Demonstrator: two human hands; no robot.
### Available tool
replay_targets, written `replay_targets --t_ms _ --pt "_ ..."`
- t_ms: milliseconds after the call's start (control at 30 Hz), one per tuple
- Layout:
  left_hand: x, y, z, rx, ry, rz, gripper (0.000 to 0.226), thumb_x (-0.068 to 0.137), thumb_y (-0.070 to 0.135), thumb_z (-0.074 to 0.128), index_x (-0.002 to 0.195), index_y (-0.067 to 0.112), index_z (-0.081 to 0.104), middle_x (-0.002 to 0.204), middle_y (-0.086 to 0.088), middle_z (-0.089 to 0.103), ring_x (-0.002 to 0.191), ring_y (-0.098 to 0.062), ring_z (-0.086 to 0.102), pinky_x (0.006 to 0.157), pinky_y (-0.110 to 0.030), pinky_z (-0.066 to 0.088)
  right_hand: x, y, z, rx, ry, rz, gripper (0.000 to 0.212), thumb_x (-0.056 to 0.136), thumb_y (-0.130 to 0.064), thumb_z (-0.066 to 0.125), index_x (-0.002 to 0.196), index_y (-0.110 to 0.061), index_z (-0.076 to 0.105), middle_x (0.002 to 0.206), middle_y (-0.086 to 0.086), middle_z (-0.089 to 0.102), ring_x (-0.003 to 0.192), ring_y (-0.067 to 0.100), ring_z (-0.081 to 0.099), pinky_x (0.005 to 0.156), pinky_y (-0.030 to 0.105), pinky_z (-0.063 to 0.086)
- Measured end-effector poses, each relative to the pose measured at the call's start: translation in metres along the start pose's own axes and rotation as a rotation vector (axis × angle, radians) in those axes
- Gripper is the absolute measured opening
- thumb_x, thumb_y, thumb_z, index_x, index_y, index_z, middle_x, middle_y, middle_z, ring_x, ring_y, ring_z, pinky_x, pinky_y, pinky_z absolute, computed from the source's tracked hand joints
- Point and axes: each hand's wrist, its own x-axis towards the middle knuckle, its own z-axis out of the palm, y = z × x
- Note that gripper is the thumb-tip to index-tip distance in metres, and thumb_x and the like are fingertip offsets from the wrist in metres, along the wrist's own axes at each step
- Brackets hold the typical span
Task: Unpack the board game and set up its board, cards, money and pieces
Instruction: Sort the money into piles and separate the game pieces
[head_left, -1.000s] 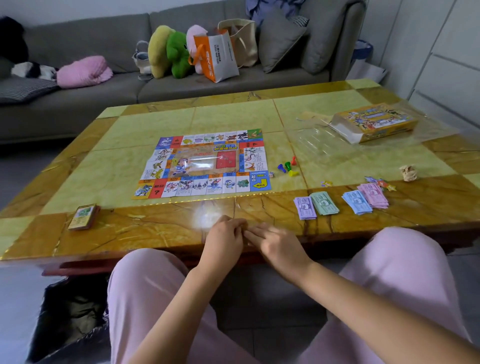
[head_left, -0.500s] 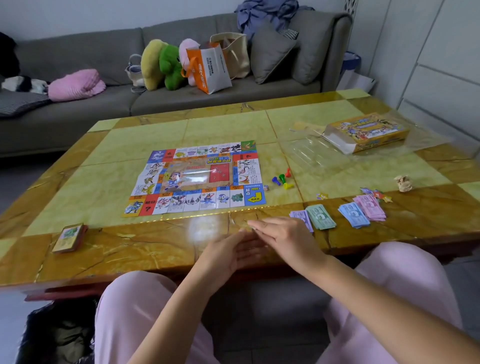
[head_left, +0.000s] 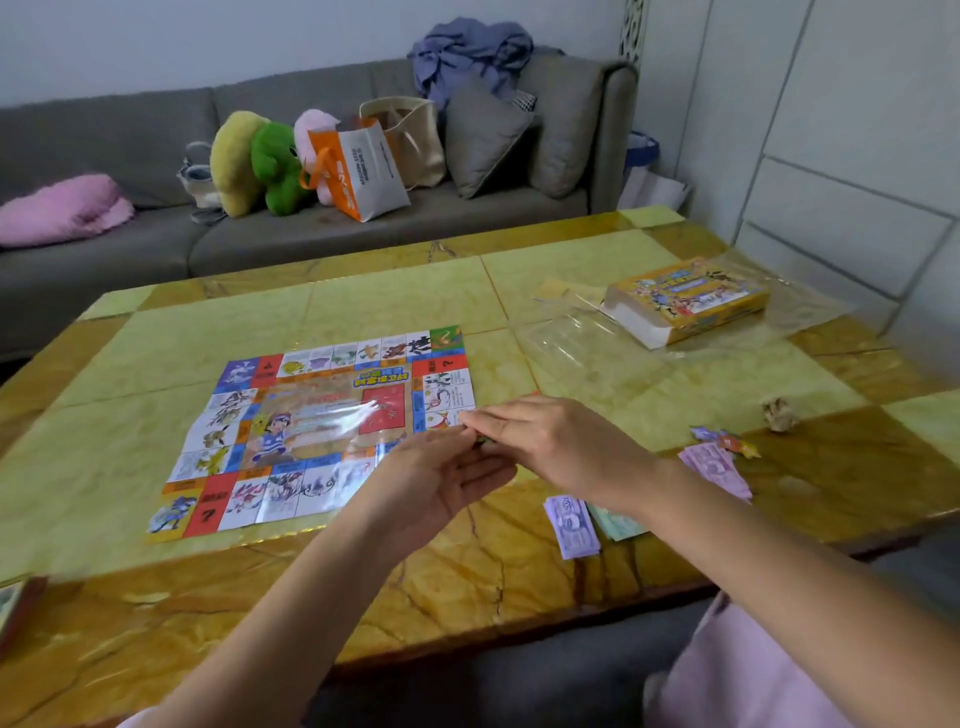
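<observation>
The colourful game board lies flat in the middle of the marble table. My left hand hovers palm-up at the board's near right corner, fingers relaxed. Just right of it, my right hand reaches palm-down with its fingers stretched out over the spot where the coloured pawns stand. It hides most of them; a dark green bit shows between the two hands. Purple, green and pink money stacks lie near the front right edge. A card deck sits at the far left edge.
The yellow game box rests on clear plastic wrap at the back right. A small crumpled scrap and some tiny coloured tokens lie right of the money. A grey sofa with bags and plush toys stands behind the table.
Both hands have left the near table edge and moved forward and right to the board's right side, over the pawns. My left palm has turned upward.
</observation>
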Motion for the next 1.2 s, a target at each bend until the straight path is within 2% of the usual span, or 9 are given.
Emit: replay_targets --t_ms 200,300,433,567,667,767,900,1033,1200 --pt "0.023 0.005 -0.007 0.087 -0.078 -0.058 0.024 0.087 0.01 0.045 0.095 -0.006 0.061 0.078 -0.019 0.068 0.074 -0.024 0.07 0.073 -0.033 0.06 -0.002 0.012 0.008 0.044 -0.14 0.079 0.051 0.095 -0.029 0.034 0.137 -0.004 0.047 0.133 0.015 0.056 0.11 0.029 0.063 0.077 0.042 0.058" --pt "0.031 0.007 -0.012 0.187 -0.109 -0.03 0.029 0.083 0.014 0.052 0.098 -0.009 0.061 0.082 -0.017 0.07 0.078 -0.021 0.071 0.071 -0.027 0.058 0.0 0.013 0.008 0.037 -0.187 0.139 0.058 0.096 -0.035 0.029 0.141 -0.002 0.04 0.14 0.014 0.05 0.107 0.033 0.064 0.073 0.045 0.058" --pt "0.039 0.014 -0.015 0.237 -0.112 -0.023 0.028 0.089 0.008 0.049 0.105 -0.012 0.061 0.094 -0.019 0.071 0.088 -0.023 0.071 0.073 -0.026 0.057 0.005 0.015 0.001 -0.034 -0.07 0.117 0.052 0.092 -0.032 0.037 0.128 -0.001 0.057 0.122 0.016 0.064 0.086 0.031 0.071 0.057 0.042 0.059" --pt "0.038 0.016 -0.017 0.337 -0.12 -0.039 0.026 0.096 0.006 0.045 0.106 -0.009 0.063 0.1 -0.019 0.07 0.096 -0.026 0.07 0.076 -0.026 0.056 0.013 0.011 -0.01 -0.043 -0.126 0.119 0.045 0.085 -0.031 0.057 0.119 -0.002 0.064 0.098 0.011 0.073 0.074 0.027 0.072 0.053 0.037 0.058" --pt "0.034 0.01 -0.016 0.359 -0.085 0.016 0.024 0.097 0.007 0.044 0.102 -0.004 0.065 0.092 -0.015 0.073 0.086 -0.02 0.071 0.077 -0.026 0.057 0.023 0.004 -0.022 -0.056 -0.377 0.265 0.063 0.089 -0.039 0.06 0.142 -0.011 0.041 0.105 0.008 0.068 0.091 0.027 0.064 0.073 0.037 0.051" --pt "0.031 0.004 -0.015 0.392 -0.095 0.027 0.025 0.098 0.009 0.044 0.096 -0.001 0.067 0.088 -0.013 0.072 0.086 -0.017 0.07 0.081 -0.026 0.056 0.032 0.0 -0.016 -0.203 -0.502 0.302 0.057 0.095 -0.038 0.051 0.145 -0.015 0.035 0.106 0.008 0.062 0.096 0.027 0.059 0.073 0.035 0.044" --pt "0.031 0.004 -0.015 0.42 -0.1 0.002 0.027 0.098 0.004 0.042 0.091 0.003 0.068 0.084 -0.007 0.074 0.086 -0.016 0.071 0.083 -0.026 0.056 0.023 0.002 0.0 -0.218 -0.426 0.297 0.02 0.094 -0.02 0.054 0.114 -0.015 0.056 0.085 0.003 0.063 0.074 0.023 0.06 0.059 0.034 0.049" --pt "0.037 0.001 -0.014 0.391 -0.106 -0.007 0.028 0.099 0.007 0.042 0.092 0.001 0.068 0.089 -0.01 0.073 0.089 -0.02 0.07 0.085 -0.03 0.056 0.011 0.01 0.007 -0.141 -0.275 0.272 0.022 0.08 -0.004 0.066 0.099 -0.015 0.068 0.068 -0.001 0.065 0.054 0.018 0.057 0.043 0.023 0.036" --pt "0.047 -0.004 -0.01 0.371 -0.181 -0.055 0.03 0.099 0.014 0.04 0.107 -0.003 0.064 0.099 -0.015 0.071 0.099 -0.024 0.068 0.085 -0.03 0.056 0.002 0.016 -0.004 0.2 -0.086 0.45 0.029 0.078 -0.026 0.071 0.106 -0.021 0.073 0.075 0.0 0.073 0.063 0.014 0.066 0.058 0.028 0.053"
